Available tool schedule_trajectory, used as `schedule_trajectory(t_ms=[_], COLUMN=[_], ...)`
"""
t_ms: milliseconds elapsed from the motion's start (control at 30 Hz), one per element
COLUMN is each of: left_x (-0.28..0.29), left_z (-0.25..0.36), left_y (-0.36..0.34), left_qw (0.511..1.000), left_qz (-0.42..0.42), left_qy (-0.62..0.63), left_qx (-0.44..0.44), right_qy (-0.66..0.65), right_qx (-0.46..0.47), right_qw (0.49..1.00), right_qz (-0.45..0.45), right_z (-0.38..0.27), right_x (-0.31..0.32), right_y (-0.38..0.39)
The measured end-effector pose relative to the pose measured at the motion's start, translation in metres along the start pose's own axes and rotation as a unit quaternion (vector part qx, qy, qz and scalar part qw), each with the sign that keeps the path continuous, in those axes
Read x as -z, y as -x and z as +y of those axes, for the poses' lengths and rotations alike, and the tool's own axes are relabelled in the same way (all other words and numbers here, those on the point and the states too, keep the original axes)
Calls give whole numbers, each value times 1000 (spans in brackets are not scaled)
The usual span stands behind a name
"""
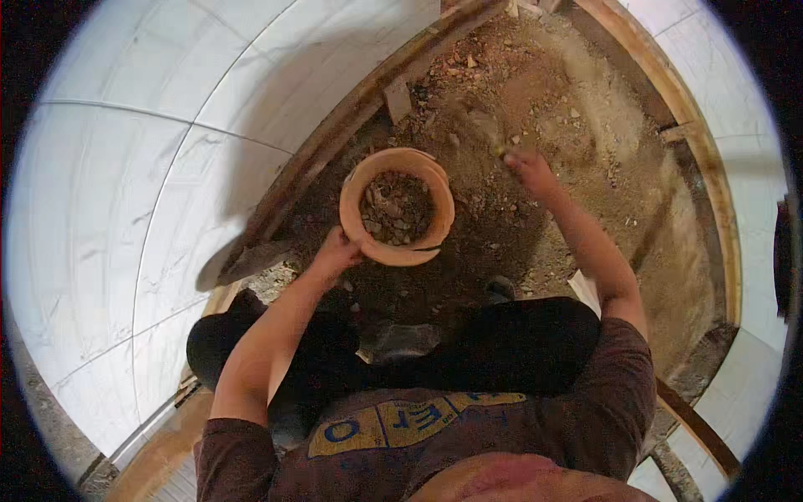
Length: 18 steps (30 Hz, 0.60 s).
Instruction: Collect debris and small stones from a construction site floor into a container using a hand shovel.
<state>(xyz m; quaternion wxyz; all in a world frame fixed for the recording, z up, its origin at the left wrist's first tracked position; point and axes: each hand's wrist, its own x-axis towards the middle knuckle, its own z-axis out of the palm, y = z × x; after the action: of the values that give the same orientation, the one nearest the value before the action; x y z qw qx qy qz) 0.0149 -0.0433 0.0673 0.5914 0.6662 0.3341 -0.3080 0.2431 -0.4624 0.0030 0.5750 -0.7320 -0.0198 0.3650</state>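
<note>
A round, orange-tan bucket with a cracked, ragged rim stands on the dirt in front of me. Stones and loose rubble lie inside it. My left hand grips the near left part of its rim, fingers wrapped over the edge. To the right of the bucket and apart from it, my right hand is closed low over the dirt. A small yellowish bit shows at its fingertips, too blurred to name.
Dirt ground strewn with stones runs between two curved-looking wooden edges. White marble-patterned tiles lie beyond the edge on the left, and more on the right. A short wood piece sticks out beyond the bucket.
</note>
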Motion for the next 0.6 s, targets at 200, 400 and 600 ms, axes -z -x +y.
schedule_trajectory(t_ms=[200, 400, 600], left_x=[-12, -21, -17], left_z=[24, 26, 13], left_y=[-25, -42, -64], left_qw=[995, 963, 970], left_qz=[93, 226, 167], left_qy=[5, -143, -174], left_qx=[-22, 11, 6], right_qy=[253, 388, 657], right_qx=[55, -46, -14], right_qw=[965, 918, 751], right_qz=[-36, 62, -71], right_z=[-68, -123, -159], right_x=[-42, -56, -64], right_y=[72, 101, 133])
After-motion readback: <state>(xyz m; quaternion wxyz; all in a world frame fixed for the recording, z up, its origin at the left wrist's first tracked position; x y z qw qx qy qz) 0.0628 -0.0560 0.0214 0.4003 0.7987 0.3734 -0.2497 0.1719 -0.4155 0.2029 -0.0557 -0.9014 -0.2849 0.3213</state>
